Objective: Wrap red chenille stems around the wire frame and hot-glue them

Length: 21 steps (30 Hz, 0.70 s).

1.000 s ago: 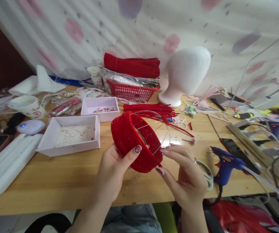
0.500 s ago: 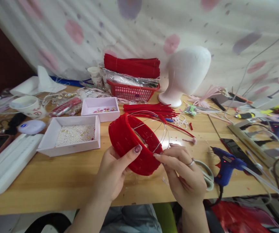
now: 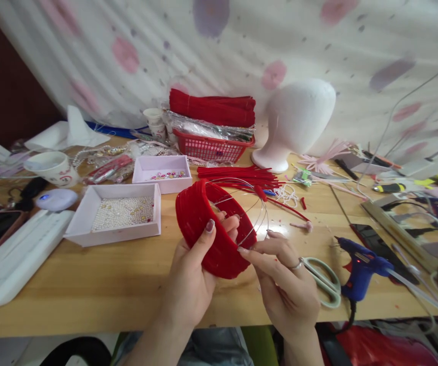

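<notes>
From where I stand, the table [image 3: 108, 290] runs beneath both hands, and a foam head [image 3: 298, 122] rises beyond the right hand [image 3: 287, 287]. Closer, the red band [image 3: 192, 213] is held tilted above the tabletop, the left hand [image 3: 194, 277] clamped on its wall, the right pinching its lower edge. They seem to be working that edge; the next move calls for a steady left hold and light fingertip pressure. Compared with half a second ago, more of the left fingers [image 3: 231, 223] shows curled inside.
</notes>
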Available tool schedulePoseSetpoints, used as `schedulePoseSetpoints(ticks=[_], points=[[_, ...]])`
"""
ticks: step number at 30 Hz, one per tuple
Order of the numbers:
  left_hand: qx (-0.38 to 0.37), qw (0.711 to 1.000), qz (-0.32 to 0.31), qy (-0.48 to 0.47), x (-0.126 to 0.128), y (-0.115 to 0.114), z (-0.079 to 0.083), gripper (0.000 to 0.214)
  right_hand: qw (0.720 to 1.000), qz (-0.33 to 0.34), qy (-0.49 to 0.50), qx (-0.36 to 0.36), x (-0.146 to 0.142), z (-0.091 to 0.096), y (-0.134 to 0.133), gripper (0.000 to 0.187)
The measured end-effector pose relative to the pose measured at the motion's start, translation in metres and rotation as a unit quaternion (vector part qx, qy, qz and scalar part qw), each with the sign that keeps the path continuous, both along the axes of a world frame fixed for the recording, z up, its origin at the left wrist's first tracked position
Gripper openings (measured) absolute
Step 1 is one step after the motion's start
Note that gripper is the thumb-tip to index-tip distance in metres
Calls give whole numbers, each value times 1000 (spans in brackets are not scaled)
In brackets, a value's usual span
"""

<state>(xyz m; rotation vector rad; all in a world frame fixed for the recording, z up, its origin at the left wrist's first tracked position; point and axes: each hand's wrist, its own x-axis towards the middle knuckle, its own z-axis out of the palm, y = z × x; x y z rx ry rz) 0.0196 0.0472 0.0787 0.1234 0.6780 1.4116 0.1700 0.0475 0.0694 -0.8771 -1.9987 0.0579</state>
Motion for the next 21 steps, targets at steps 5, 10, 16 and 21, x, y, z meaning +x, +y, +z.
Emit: schedulePoseSetpoints(ticks=[5,10,16,21], points=[[0,1000,-9,-5,-1,-1,1,33,1000,3,-10,4,0,0,1,40],[6,1000,-4,-16,-1,-1,0,30,1000,16,-16,2,0,1,-1,41],[62,997,-25,-49,-3,0,3,20,1000,3,1,-30,6,0,0,39],[49,997,-3,-62,-8,2,1,26,1000,-29,-1,-4,9,-6,2,32]])
